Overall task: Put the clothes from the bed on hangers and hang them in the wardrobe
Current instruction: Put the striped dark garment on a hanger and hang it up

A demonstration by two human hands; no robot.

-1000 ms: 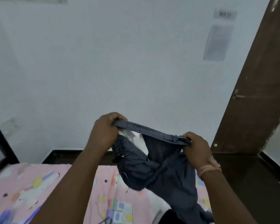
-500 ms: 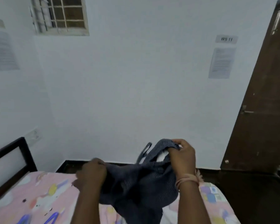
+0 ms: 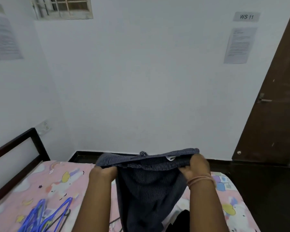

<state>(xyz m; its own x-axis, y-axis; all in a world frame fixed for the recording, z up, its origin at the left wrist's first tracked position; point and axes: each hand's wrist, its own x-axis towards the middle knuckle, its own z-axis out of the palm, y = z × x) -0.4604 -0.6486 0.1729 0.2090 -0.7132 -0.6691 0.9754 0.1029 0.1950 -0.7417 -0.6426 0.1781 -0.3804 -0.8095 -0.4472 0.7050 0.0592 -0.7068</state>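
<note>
Pink cartoon-print bedsheet (image 3: 45,185) below my arms. Left hand (image 3: 103,172) and right hand (image 3: 197,168) both clenched on waistband of dark blue pinstriped garment (image 3: 149,185), stretched between them, rest hanging down. Blue plastic hangers (image 3: 43,215) low beside left forearm, untouched. Risk: releasing one side to reach hanger, fabric slumps, bunches.

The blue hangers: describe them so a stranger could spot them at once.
Start at the bed with the pink cartoon sheet. Near its front left, left of the person's left forearm, lies a heap of blue hangers. Nothing else there is thin, looped and bright blue.
</note>
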